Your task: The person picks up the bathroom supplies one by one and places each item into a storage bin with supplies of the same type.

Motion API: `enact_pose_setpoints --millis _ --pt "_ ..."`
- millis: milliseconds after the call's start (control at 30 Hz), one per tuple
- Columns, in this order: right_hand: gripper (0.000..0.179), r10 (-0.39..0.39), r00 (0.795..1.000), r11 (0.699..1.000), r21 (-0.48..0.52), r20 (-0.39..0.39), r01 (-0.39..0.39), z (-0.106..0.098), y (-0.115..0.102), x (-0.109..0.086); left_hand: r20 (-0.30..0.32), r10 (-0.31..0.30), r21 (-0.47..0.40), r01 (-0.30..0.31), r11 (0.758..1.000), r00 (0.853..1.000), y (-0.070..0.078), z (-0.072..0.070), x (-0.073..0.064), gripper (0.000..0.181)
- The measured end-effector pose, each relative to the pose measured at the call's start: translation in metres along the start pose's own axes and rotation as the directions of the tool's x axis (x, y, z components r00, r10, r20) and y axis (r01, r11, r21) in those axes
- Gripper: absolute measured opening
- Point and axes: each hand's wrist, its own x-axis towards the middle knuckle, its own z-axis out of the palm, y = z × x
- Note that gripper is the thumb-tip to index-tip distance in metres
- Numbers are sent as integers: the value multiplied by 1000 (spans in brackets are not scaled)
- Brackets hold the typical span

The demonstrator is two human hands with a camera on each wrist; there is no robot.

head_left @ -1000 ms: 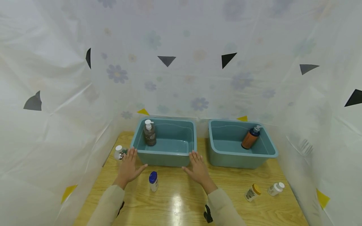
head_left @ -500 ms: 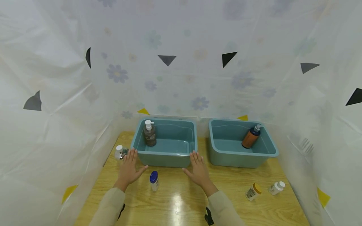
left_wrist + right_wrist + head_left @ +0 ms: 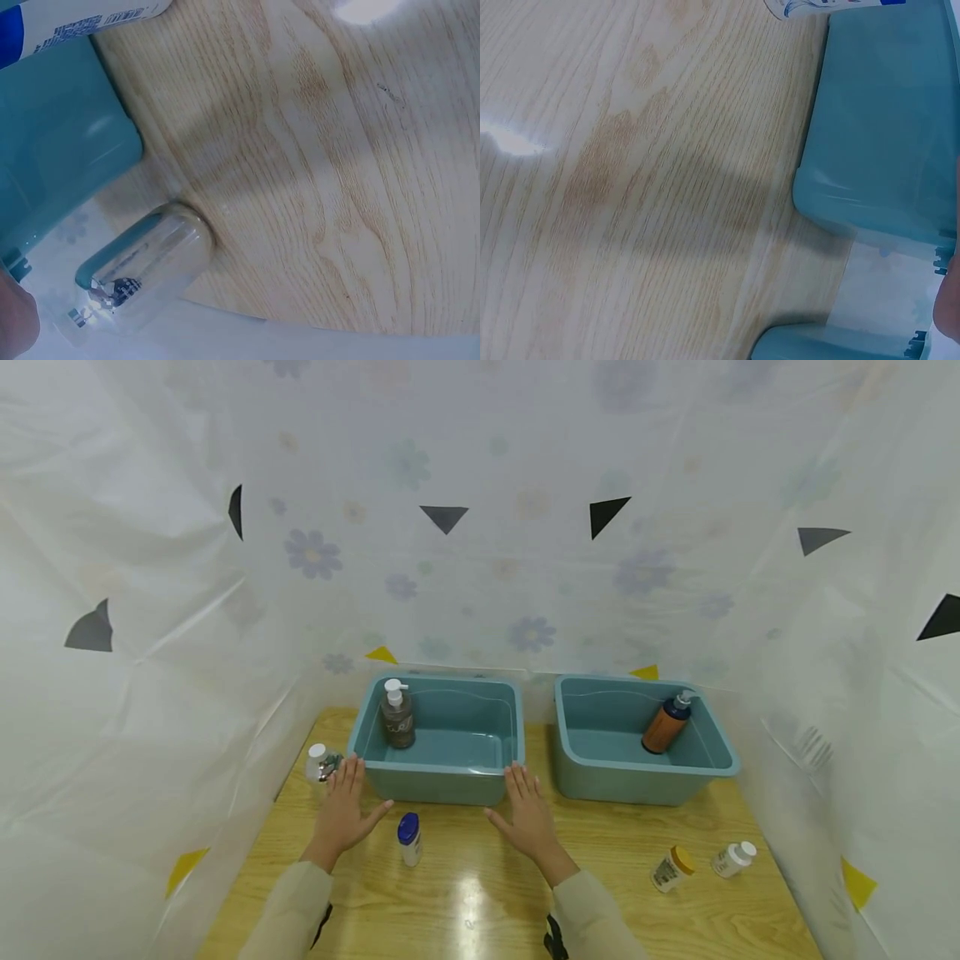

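Note:
In the head view my left hand [image 3: 342, 814] lies flat with straight fingers, fingertips right at the front left corner of the left teal bin [image 3: 442, 783]. My right hand [image 3: 529, 820] mirrors it at that bin's front right corner, thumb spread inward. A pump bottle [image 3: 397, 722] of dark liquid with a white pump stands in the bin's left end. Between the hands a white bottle with a blue cap [image 3: 409, 839] is on the table. Beside my left fingers stands a clear bottle with a white cap [image 3: 318, 763], partly hidden by the hand.
A second teal bin [image 3: 637, 786] stands to the right, with an orange-brown pump bottle [image 3: 666, 727] leaning inside. At the table's right are a bottle with an orange cap [image 3: 672, 869] and a white bottle [image 3: 732, 860]. Plastic sheeting [image 3: 480, 585] walls the wooden table [image 3: 465, 893].

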Motion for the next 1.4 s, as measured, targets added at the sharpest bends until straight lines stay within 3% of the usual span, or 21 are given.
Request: enact_pose_setpoints --millis 733,1400 --pt "79 -36 997 999 -37 -68 33 4 3 -8 -107 27 -27 -30 999 994 4 5 -11 93" --pt "78 -57 993 998 -39 -101 53 4 -3 -20 -160 1 -57 -10 998 987 12 7 -25 91"
